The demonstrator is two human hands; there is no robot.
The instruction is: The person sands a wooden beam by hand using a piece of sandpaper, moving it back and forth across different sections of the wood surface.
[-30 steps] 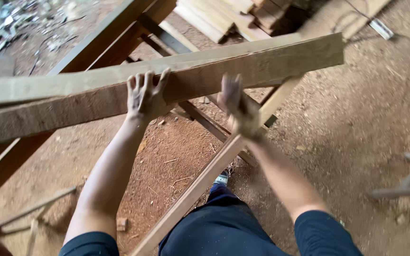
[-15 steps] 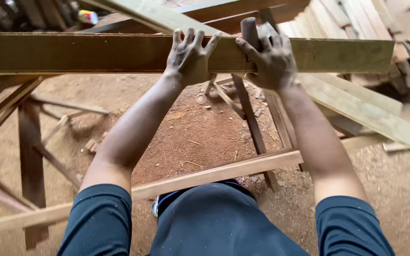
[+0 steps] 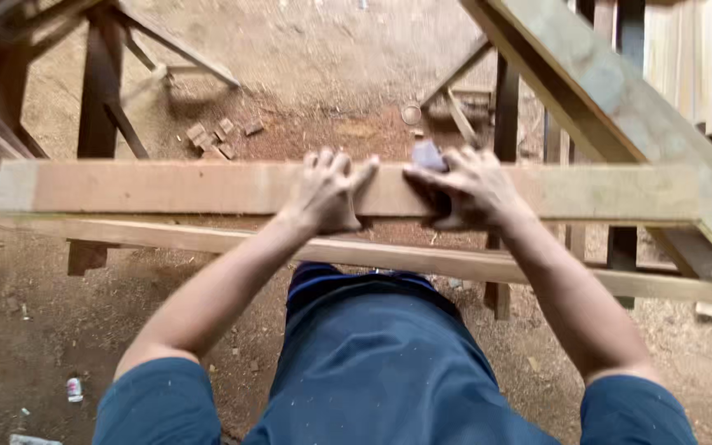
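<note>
Sawdust-strewn dirt floor [image 3: 315, 66], wooden plank [image 3: 166, 188] under both hands, timber trestles [image 3: 96, 91]

A dirt floor [image 3: 306, 49] strewn with sawdust fills the background. Small wood blocks [image 3: 216, 136] lie at the upper left, near a dark wooden trestle [image 3: 96, 91]. A broad slanted beam [image 3: 611, 99] crosses the upper right, with pale stacked boards [image 3: 702, 58] behind it. A small can [image 3: 74, 389] lies at the lower left.
</note>
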